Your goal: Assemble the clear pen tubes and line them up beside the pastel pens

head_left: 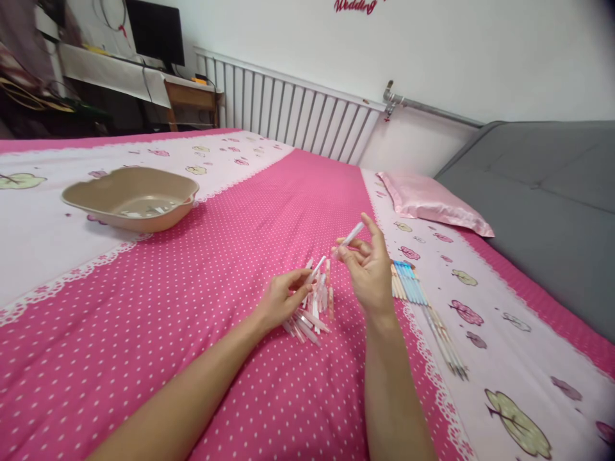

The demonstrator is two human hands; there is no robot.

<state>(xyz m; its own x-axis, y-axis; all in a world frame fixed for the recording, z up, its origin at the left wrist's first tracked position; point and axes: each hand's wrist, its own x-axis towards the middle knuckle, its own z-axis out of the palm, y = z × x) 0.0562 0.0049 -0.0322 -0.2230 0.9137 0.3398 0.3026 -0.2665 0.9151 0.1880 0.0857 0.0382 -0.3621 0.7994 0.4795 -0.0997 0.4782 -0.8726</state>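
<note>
My left hand (281,298) pinches a small white pen cap (318,266) just above a pile of several pen caps (312,314) on the pink dotted bedspread (202,307). My right hand (369,269) is raised a little to the right, fingers curled around a thin white pen barrel (352,235) that points up and right. A row of several pens (408,282) with blue and orange ends lies on the bed right of that hand, and more thin pens (444,342) trail toward the near right.
A tan plastic basin (132,198) sits at the far left of the bed. A pink pillow (430,202) lies at the far right beside a grey sofa (542,205). A white radiator (293,115) lines the back wall.
</note>
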